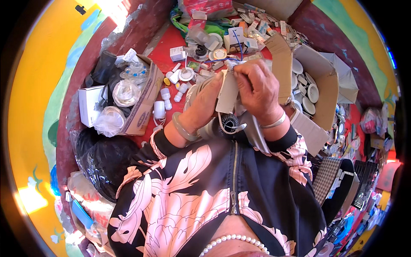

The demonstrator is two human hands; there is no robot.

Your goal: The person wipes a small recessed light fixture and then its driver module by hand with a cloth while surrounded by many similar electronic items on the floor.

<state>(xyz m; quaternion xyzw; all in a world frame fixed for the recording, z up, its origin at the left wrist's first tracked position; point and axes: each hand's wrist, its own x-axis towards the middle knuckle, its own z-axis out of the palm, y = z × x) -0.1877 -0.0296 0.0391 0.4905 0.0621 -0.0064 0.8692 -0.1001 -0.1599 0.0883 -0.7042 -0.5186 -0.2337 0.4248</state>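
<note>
Between my two hands, in front of my chest, a small pale cardboard box stands upright. Along its left side lie the fingers of my left hand, pressed together and holding it. My right hand pinches with curled fingers by the box's upper right edge; whatever lies in that pinch is too small to make out. Below the box are a black finned cylinder and a white cable. White round lamp parts and a white cylindrical lamp holder lie beyond my left hand.
On the left, an open carton holds wrapped lamp fittings, with a black plastic bag below it. Another open carton at right contains round white discs. Several small boxes are heaped at the far edge of the red surface.
</note>
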